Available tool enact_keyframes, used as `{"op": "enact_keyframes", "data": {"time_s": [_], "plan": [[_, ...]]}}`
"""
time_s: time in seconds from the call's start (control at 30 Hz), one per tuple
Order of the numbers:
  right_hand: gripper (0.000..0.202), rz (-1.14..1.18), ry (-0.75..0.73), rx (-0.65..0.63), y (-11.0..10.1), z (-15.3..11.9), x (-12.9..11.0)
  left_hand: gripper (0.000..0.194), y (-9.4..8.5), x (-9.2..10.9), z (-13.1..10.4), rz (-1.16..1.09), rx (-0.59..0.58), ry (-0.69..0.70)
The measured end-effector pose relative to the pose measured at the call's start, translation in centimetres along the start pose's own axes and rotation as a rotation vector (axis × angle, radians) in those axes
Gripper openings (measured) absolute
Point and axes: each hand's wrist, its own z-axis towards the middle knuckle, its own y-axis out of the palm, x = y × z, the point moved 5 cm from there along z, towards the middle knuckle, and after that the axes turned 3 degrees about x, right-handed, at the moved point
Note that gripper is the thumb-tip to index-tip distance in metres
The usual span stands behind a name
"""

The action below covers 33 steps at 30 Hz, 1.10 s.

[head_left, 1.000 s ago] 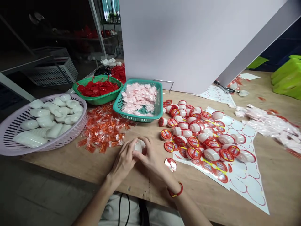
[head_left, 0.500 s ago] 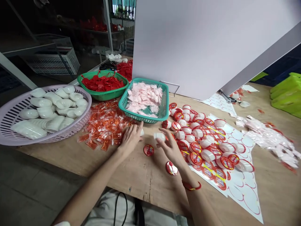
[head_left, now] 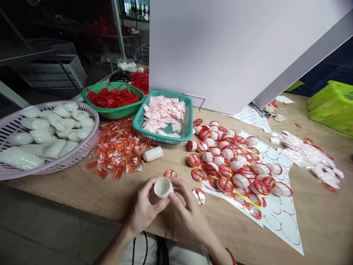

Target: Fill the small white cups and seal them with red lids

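Note:
A small white plastic cup (head_left: 162, 188), its open mouth facing up toward me, is held between my two hands near the table's front edge. My left hand (head_left: 146, 206) grips its left side with thumb and fingers. My right hand (head_left: 187, 208) closes on the right side, its thumb against the cup's lower wall. Just behind the cup lies a round red label (head_left: 170, 173), partly hidden by my fingers. Another round label (head_left: 199, 196) rests right of my right hand. Farther back, a short stack of white cups (head_left: 153, 154) lies on its side beside orange-red sachets (head_left: 116, 147).
Lidded cups (head_left: 226, 154) crowd a label sheet (head_left: 281, 221) on the right. A teal basket (head_left: 190, 125) holds pale pink packets; a green basket (head_left: 118, 112) holds red pieces. White cups fill a lilac basket (head_left: 85, 149) at left. A grey panel (head_left: 220, 55) stands behind.
Both hands have drawn back toward me. The cup that was by my right hand is now between both hands. My left hand has left the spot by the sachets, uncovering the cup stack.

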Motion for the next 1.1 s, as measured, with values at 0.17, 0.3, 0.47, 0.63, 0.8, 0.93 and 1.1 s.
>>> {"op": "enact_keyframes", "data": {"time_s": [0.17,0.3,0.47,0.63,0.8,0.93,1.1], "plan": [[0.015,-0.411,-0.393,-0.08,0.7,-0.9,-2.8,0.043,-0.2,1.7,-0.6,0.352,0.105,0.104],[0.017,-0.327,-0.403,-0.09,0.6,-0.6,-3.0,0.046,0.7,1.2,-1.4,0.332,-0.041,0.015],[0.018,-0.26,-0.304,-0.09,0.3,-0.5,-2.5,0.041,0.3,0.4,-2.3,0.02,-0.246,-0.281],[0.016,-0.391,-0.404,-0.004,1.2,-0.6,-3.0,0.037,1.1,-0.4,-1.6,-0.575,-0.144,-0.523],[0.017,-0.689,-0.425,0.313,-1.2,2.4,-1.2,0.032,0.6,-1.1,-1.0,-0.751,0.067,-0.55],[0.018,-0.961,-0.377,0.284,-3.5,7.2,-0.5,0.033,-0.3,-1.2,-1.2,-0.83,0.004,-0.588],[0.028,-1.107,-0.134,0.103,-3.6,16.5,-2.6,0.041,-0.2,-1.5,-0.8,-1.122,-0.022,-0.689]]}}
